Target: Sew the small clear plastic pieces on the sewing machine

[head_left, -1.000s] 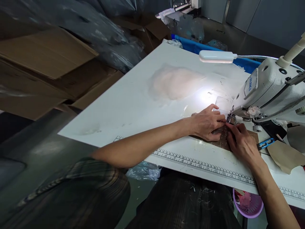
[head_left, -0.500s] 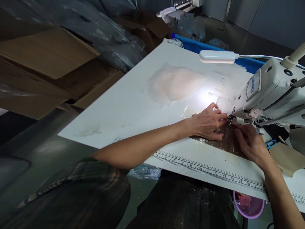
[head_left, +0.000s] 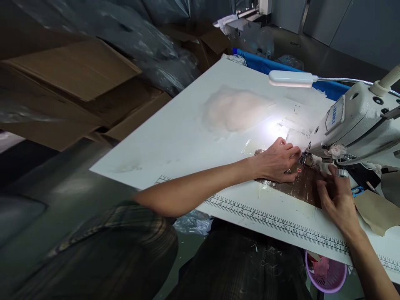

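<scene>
The white sewing machine head [head_left: 350, 121] stands over a brown plate [head_left: 304, 185] set in the table, which has a small red mark. My left hand [head_left: 278, 161] lies left of the presser foot [head_left: 303, 157], its fingers bent and its thumb down on the plate. Thin white material [head_left: 293, 135] shows just beyond those fingers; what they pinch, if anything, is hidden. On the plate's right side rests my right hand [head_left: 339, 200], thumb apart from the fingers, nothing visible in it. A knurled knob [head_left: 341, 173] of the machine partly covers its fingertips.
A white lamp [head_left: 292, 78] shines on the white table [head_left: 175, 146], where pale fluffy material [head_left: 234, 110] lies. A printed ruler [head_left: 265, 218] runs along the front edge. Blue snips [head_left: 357, 191] and a tan piece [head_left: 378, 210] lie right. Cardboard boxes [head_left: 78, 71] stand left; a purple basket [head_left: 333, 279] sits below.
My right hand has drawn back rightward from the presser foot, uncovering more of the brown plate. My left hand stays beside the foot. The whole view has shifted slightly.
</scene>
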A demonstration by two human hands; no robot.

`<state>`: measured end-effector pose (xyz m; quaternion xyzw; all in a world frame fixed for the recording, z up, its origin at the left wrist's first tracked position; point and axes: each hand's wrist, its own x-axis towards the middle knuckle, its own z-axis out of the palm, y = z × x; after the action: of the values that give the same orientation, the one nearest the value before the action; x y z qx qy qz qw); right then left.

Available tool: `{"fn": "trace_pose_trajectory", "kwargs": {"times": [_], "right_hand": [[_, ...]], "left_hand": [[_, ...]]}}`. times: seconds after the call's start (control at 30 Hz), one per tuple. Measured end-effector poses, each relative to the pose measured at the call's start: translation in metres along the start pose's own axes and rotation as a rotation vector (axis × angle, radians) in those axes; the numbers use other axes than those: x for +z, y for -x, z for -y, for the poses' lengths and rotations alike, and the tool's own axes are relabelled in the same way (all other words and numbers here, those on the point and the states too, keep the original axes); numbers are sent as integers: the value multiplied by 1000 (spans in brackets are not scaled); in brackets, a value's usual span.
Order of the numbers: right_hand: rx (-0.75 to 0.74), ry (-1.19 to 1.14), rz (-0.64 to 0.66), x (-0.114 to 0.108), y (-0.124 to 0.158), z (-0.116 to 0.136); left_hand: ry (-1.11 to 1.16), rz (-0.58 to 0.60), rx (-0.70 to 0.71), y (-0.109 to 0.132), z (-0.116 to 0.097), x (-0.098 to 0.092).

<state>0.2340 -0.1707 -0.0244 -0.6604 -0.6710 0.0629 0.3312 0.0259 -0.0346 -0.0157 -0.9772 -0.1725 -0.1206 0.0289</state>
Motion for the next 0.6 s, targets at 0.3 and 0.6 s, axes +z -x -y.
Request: {"fn": "trace_pose_trajectory", "kwargs": {"times": [0.3, 0.6], "right_hand": [[-139, 116, -79, 8, 12, -1], [-234, 105, -74, 19, 16, -10]], "left_hand": [[157, -192, -45, 1, 4, 15], [230, -177, -194, -15, 13, 6]]}}
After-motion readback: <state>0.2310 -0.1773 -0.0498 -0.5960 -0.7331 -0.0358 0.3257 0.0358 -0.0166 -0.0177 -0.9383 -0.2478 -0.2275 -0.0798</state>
